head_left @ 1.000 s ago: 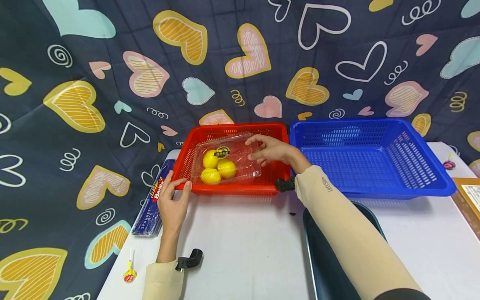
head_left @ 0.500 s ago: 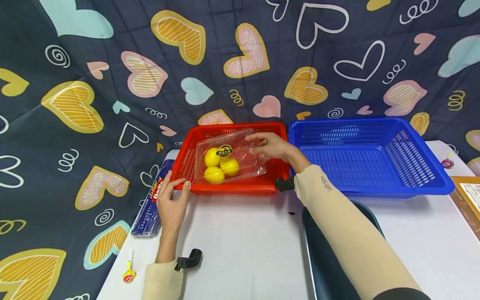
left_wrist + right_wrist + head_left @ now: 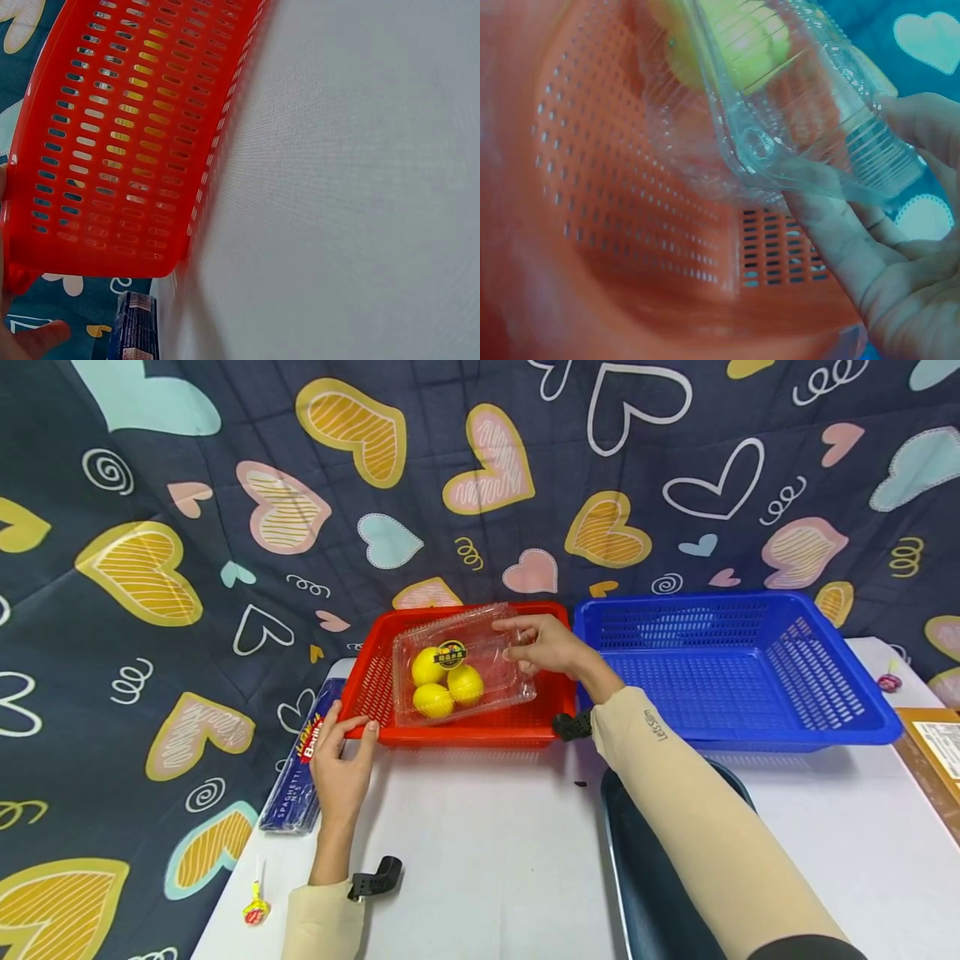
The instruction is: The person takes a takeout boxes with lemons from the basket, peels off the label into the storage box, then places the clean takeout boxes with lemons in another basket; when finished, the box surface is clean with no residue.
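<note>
a: so where's the clear clamshell box (image 3: 461, 664) right now?

b: tilted up over the red basket (image 3: 375, 681), lifted at its right end. the right hand (image 3: 547, 647) pinches that end, thumb under the rim and fingers (image 3: 930, 127) over the lid (the right wrist view shows the seam squeezed between them). three yellow fruits (image 3: 446, 681) sit inside.

a: and the left hand (image 3: 341, 768)?

b: it rests on the near-left corner of the red basket, fingers fairly straight, thumb along the rim, steadying rather than gripping. it holds nothing.

a: what could go wrong?

b: my guess is the thin plastic. held by one end only, the box could flex, the lid could pop, and the fruits would roll to the low end or out. the box could also catch the basket wall and drag the basket across the worktop (image 3: 480, 843) if the left hand slackens.

a: any writing?

b: a round black-and-yellow sticker (image 3: 451, 653) on the lid, its characters too small to read. the blue packet (image 3: 300, 768) left of the basket reads "barilla" and "spaghetti". the right sleeve (image 3: 675, 793) bears small print, roughly "let's slim". the blue basket (image 3: 862, 718) has no label.
</note>
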The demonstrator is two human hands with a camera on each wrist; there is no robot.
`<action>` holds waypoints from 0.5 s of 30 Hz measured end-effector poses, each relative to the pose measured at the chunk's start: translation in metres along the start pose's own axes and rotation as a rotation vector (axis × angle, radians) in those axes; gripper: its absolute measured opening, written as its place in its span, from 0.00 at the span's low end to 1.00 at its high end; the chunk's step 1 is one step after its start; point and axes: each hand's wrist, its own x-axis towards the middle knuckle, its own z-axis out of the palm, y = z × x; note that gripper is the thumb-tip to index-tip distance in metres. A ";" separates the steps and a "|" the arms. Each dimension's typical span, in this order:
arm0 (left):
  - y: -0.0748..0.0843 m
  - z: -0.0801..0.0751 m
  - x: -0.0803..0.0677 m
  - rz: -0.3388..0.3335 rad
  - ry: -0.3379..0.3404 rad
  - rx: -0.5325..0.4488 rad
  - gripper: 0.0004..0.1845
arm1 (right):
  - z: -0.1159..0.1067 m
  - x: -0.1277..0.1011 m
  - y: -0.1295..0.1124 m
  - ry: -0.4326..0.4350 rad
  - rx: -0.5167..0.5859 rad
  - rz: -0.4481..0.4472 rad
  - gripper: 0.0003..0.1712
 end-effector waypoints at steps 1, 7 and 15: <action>0.000 0.000 0.000 0.001 -0.001 -0.002 0.13 | -0.001 -0.001 -0.001 0.007 -0.008 -0.004 0.32; 0.001 0.000 0.001 0.005 -0.002 -0.007 0.12 | -0.006 -0.006 -0.008 0.048 -0.074 -0.061 0.33; 0.003 -0.001 0.000 0.007 -0.007 0.002 0.13 | -0.013 -0.020 -0.023 0.114 -0.138 -0.128 0.32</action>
